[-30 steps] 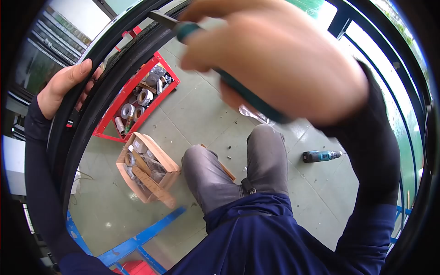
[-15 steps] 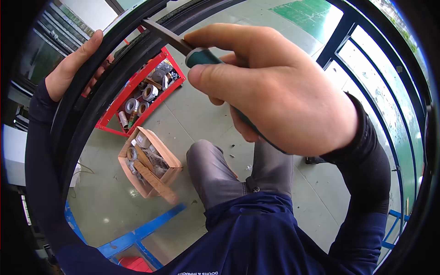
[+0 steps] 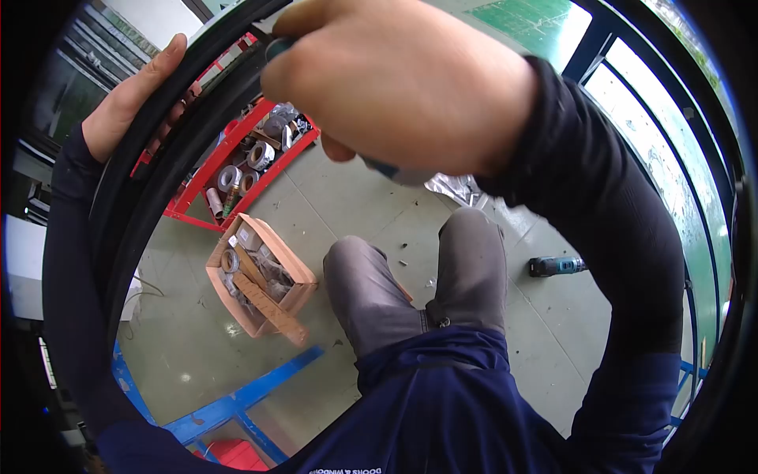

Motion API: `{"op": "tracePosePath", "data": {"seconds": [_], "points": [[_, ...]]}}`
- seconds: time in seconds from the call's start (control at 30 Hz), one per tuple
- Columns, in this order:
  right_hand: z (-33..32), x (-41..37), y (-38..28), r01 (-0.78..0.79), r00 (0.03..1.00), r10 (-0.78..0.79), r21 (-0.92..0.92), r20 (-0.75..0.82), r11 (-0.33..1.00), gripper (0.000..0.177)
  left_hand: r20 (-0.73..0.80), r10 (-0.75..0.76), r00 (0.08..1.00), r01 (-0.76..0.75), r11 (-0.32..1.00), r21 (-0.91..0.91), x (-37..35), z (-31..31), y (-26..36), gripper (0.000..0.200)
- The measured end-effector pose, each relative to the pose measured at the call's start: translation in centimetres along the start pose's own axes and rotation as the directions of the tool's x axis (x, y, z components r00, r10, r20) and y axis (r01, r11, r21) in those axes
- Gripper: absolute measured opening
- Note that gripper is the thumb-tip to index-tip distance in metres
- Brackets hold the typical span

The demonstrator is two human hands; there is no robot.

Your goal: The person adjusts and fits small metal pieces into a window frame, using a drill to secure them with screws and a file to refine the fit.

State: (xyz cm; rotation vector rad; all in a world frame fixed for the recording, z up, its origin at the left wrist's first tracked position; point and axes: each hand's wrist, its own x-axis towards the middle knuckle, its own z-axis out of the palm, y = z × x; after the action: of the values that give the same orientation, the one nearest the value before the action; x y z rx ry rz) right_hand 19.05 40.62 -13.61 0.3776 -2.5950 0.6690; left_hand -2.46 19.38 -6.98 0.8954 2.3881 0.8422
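My left hand (image 3: 130, 107) is wrapped round the black frame (image 3: 207, 130), thumb on the near side and fingertips showing through the gap behind. Close to the camera, my right hand (image 3: 403, 87) is closed round the teal handle (image 3: 382, 167) of a flat-bladed hand tool. Most of the handle is covered by my fingers. The tool's metal blade (image 3: 261, 32) meets the upper part of the frame; whether its tip is in a groove cannot be made out.
A red cart (image 3: 197, 178) holds tape rolls and cans. A cardboard box (image 3: 298, 295) with packets and a cardboard strip sits on the floor. A blue metal stand (image 3: 260, 389) is at lower left. A teal power tool (image 3: 555, 266) lies right of my knees; a dark blue rack (image 3: 591, 49) stands beyond.
My right hand has moved up and left with the tool, bringing its handle nearer the frame. My left hand has shifted slightly up. The power tool on the floor has come into view.
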Motion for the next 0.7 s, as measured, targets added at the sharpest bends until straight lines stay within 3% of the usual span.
{"op": "tracePosePath", "data": {"seconds": [0.1, 0.27, 0.37, 0.53, 0.63, 0.67, 0.7], "points": [[-0.7, -1.4, -1.6, 0.015, 1.000, -0.015, 0.058, 0.011, 0.998, 0.032, 0.008, -0.065, 0.998, 0.066, 0.994, -0.087, 0.1, -0.1, -0.6, 0.068], [0.4, 1.2, 1.4, 0.128, 0.992, -0.125, -0.094, 0.033, 0.987, 0.032, -0.023, 0.017, 1.000, -0.015, 0.994, 0.105, 0.0, 0.0, -0.1, 0.071], [0.2, 0.6, 0.2, 0.140, 0.990, -0.138, -0.052, 0.031, 0.989, 0.032, 0.021, -0.062, 0.998, 0.062, 0.998, -0.002, 0.2, 0.0, -0.2, 0.072], [0.8, 2.2, 2.5, 0.171, 0.985, -0.167, -0.146, 0.039, 0.974, 0.032, 0.099, -0.070, 0.993, 0.066, 0.997, 0.039, 0.5, -0.8, 0.3, 0.061], [0.0, 1.2, 1.3, 0.147, 0.989, -0.145, -0.068, 0.031, 0.987, 0.032, 0.122, -0.097, 0.988, 0.099, 0.995, -0.013, 0.6, -1.0, -0.7, 0.061], [-0.3, 0.5, 0.5, 0.137, 0.990, -0.135, -0.052, 0.039, 0.989, 0.032, 0.020, -0.110, 0.994, 0.111, 0.992, -0.059, 0.5, -0.8, -1.0, 0.062], [-0.4, 0.1, 0.3, 0.131, 0.991, -0.129, -0.052, 0.041, 0.990, 0.032, 0.052, -0.113, 0.992, 0.116, 0.992, -0.045, 0.6, -0.8, -1.3, 0.063]]}}
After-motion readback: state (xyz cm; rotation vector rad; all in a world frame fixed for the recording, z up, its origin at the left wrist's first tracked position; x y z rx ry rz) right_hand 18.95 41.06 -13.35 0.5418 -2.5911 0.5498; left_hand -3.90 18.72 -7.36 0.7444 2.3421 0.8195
